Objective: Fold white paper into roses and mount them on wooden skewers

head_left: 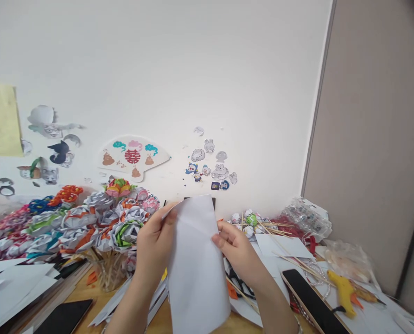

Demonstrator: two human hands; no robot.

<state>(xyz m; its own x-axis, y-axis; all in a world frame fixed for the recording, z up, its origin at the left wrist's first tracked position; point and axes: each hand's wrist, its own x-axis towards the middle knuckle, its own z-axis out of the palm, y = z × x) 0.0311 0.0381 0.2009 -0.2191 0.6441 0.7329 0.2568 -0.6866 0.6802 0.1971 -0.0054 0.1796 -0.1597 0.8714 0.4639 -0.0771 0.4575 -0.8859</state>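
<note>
Paper fills the space between our hands: a white sheet (198,273) stands nearly upright above the desk (79,292), in the middle of our view. Our left hand (155,239) pinches its upper left edge, fingers closed on it; our right hand (237,248) holds the right edge slightly lower, thumb against the near face. We judge that gripping opposite edges steadies the limp upper part, leaving the lower end free to bow; whether that end touches the desk we cannot tell. Paper flowers (78,227) crowd our left side, some apparently on sticks (114,264) standing in a clear cup (105,284), which likely props the blooms up uncrushed. To our right, a yellow glue gun (344,292) lies near a phone (311,304), probably for easy reach.
</note>
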